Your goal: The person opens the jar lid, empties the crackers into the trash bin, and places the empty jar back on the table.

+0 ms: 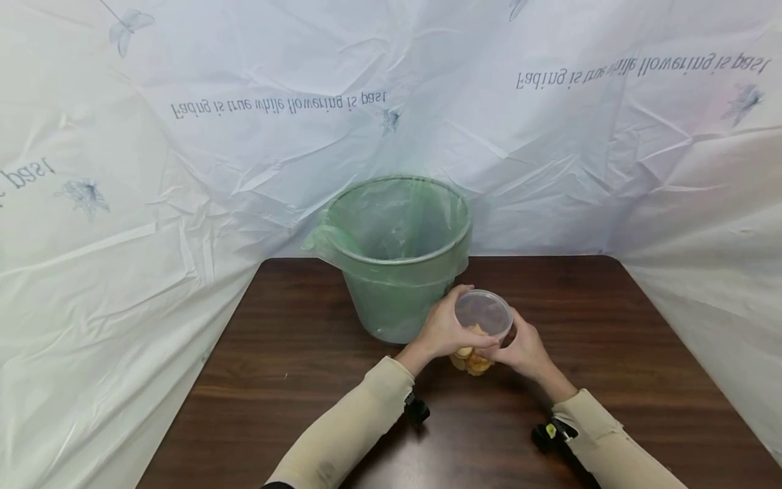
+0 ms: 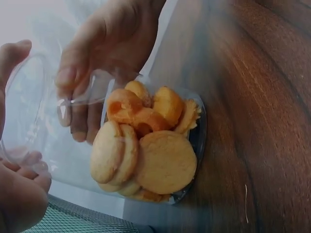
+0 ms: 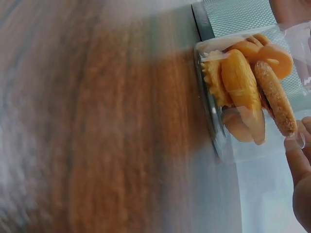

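A clear plastic jar (image 1: 485,311) with a round top stands on the table, and several cookies (image 1: 472,361) lie in its lower part. My left hand (image 1: 447,327) grips the jar's upper part from the left. From the right, my right hand (image 1: 525,346) holds the same upper part, its fingers close to the left thumb. Round flat and ring-like cookies (image 2: 166,161) show through the wall in the left wrist view. A long, coated cookie (image 3: 275,97) leans inside in the right wrist view. Whether a lid sits on the jar I cannot tell.
Behind and left of the jar stands a mesh bin (image 1: 391,309) lined with a green translucent bag (image 1: 400,272), close to my left hand. The dark wooden table (image 1: 275,380) runs back to white plastic sheeting (image 1: 256,54) with printed words, which hangs around it.
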### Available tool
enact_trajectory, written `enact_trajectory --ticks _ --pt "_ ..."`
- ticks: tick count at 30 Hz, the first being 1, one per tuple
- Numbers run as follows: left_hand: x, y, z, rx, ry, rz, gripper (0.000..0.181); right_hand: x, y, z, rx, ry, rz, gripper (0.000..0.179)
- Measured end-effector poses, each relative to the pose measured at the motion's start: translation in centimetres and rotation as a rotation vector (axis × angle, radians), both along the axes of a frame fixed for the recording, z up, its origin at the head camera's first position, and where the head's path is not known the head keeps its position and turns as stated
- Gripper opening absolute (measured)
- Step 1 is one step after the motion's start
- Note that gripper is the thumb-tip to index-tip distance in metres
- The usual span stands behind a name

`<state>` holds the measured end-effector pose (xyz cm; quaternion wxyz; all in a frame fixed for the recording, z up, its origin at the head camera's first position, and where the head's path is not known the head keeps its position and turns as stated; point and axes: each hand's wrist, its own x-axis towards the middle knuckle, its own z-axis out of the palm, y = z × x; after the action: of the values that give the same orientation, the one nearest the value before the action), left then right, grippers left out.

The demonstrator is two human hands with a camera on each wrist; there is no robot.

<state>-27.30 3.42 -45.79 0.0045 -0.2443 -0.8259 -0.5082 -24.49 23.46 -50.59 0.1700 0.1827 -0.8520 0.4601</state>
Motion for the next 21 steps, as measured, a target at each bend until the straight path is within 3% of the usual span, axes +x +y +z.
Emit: enact_trajectory --ticks 7,15,21 --pt "-0.9 -0.4 -0.5 0.062 -0.018 -0.100 0.111 -0.2 0.0 0.0 0.000 -0.003 -0.011 0.087" --pt "-1.9 -0.5 -0.5 0.058 0.025 -0.174 0.107 -0.7 0.4 0.0 0.025 -0.013 0.007 0.089" --pt "-2.0 -0.8 -0.3 0.061 0.008 -0.234 0.101 -0.8 0.9 0.4 0.034 -0.047 0.050 0.090"
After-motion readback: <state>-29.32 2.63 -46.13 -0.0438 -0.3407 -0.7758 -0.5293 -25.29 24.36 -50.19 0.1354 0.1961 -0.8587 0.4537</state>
